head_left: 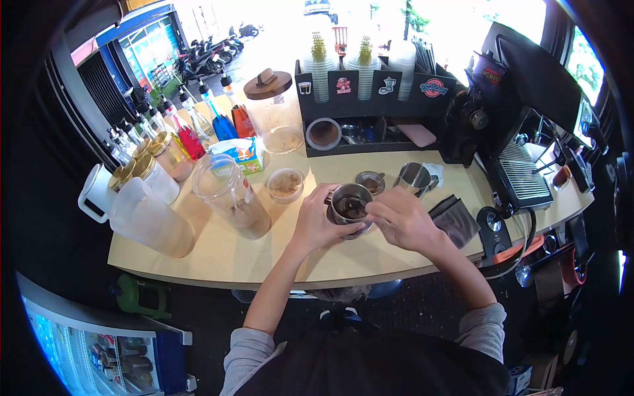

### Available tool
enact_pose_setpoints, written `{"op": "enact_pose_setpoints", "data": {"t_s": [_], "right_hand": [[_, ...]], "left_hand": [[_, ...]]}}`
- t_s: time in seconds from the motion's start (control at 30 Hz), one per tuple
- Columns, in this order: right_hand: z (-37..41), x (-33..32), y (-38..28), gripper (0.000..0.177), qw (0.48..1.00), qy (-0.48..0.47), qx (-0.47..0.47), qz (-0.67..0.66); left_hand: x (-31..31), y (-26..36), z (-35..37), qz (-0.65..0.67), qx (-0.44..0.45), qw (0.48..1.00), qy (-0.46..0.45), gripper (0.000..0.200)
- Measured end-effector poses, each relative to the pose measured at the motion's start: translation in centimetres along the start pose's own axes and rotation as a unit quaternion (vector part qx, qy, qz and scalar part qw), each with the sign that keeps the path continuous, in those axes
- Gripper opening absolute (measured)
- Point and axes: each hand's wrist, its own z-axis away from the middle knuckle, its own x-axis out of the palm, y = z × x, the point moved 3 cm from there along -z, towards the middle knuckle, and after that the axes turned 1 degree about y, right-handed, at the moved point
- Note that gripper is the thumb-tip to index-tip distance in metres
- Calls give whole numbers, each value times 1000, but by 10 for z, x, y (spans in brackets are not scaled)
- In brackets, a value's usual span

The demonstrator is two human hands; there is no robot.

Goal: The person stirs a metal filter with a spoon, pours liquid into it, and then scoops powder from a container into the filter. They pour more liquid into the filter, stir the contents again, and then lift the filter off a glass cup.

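Note:
My left hand (pixel 316 221) is wrapped around a small metal cup (pixel 342 190) at the front middle of the table. Dark contents show inside it. Over the cup's right rim, my right hand (pixel 406 221) is closed in a pinch; whatever sits between the fingers is hidden. Just behind the cup lies a small round metal piece (pixel 370 181), perhaps a strainer or lid. A metal pitcher (pixel 413 177) stands behind my right hand. To the left are a shallow clear tub (pixel 286 185) of brownish contents and a tall clear jar (pixel 231 198).
Syrup bottles (pixel 191 125), lidded jars (pixel 158 168) and a plastic jug (pixel 148 218) crowd the left side. A black organiser (pixel 356 142) with cups spans the back. Folded dark cloths (pixel 456 222) lie right, near an espresso machine (pixel 525 168).

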Motion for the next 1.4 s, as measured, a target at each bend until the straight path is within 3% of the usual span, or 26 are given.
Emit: {"op": "enact_pose_setpoints", "data": {"t_s": [0.23, 0.33, 0.4, 0.83, 0.97, 1.03, 1.17, 1.4], "right_hand": [[8, 2, -3, 19, 999, 34, -6, -18], [10, -2, 3, 22, 998, 54, 11, 32], [11, -1, 3, 25, 998, 68, 4, -9], [6, -19, 6, 27, 998, 41, 13, -42], [3, -20, 2, 22, 986, 19, 49, -161], [5, -21, 6, 13, 944, -9, 151, -293], [6, -23, 23, 13, 930, 8, 172, -325], [10, -13, 33, 18, 840, 4, 274, -468]], "left_hand": [[0, 5, -2, 1, 16, 1000, 25, 72], [-2, 10, -3, -6, 32, 999, 26, 73], [-4, 15, -5, -9, 37, 999, 27, 73], [-23, 21, -21, 23, 117, 990, -73, 75], [-26, 18, -28, 29, 143, 986, -85, 76], [-30, 19, -30, 26, 144, 985, -90, 77], [-31, 24, -30, 22, 129, 987, -95, 77], [-31, 24, -31, -5, 130, 987, -100, 78]]}}
